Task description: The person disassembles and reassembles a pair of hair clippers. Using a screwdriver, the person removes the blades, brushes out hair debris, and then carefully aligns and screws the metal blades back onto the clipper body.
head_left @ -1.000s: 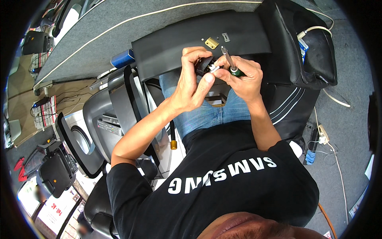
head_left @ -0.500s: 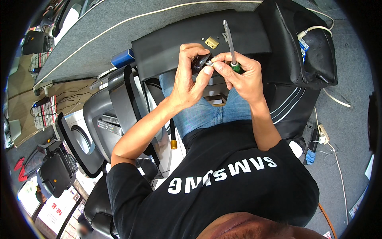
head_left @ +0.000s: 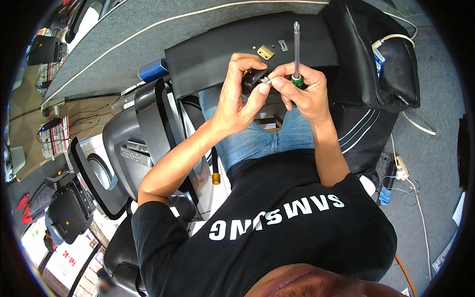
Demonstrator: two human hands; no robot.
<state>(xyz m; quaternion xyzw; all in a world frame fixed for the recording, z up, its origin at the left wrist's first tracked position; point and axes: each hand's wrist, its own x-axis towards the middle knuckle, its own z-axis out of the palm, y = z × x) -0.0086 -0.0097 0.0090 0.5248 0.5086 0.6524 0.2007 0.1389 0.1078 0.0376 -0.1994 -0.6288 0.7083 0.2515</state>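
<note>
My left hand (head_left: 240, 96) grips a small black part (head_left: 255, 77) in front of my chest, thumb pressed on its near edge. My right hand (head_left: 302, 91) holds a green-handled screwdriver (head_left: 296, 49) with its metal shaft pointing up and away, while the fingertips pinch something small and pale at the black part. Both hands meet above a long black panel (head_left: 213, 54) that lies across my lap. On the panel sit a small brass plate (head_left: 265, 52) and a small silver plate (head_left: 283, 45).
A black bag (head_left: 376, 64) with a white cable stands to the right. A grey mat with a white cord (head_left: 123, 44) lies beyond the panel. A blue cylinder (head_left: 152, 70) rests by the panel's left end. Black and grey machine covers (head_left: 143, 143) crowd the left.
The screwdriver has swung from lying low between my hands to pointing upright and away. My right fingertips have come in to the black part. My left hand stays put.
</note>
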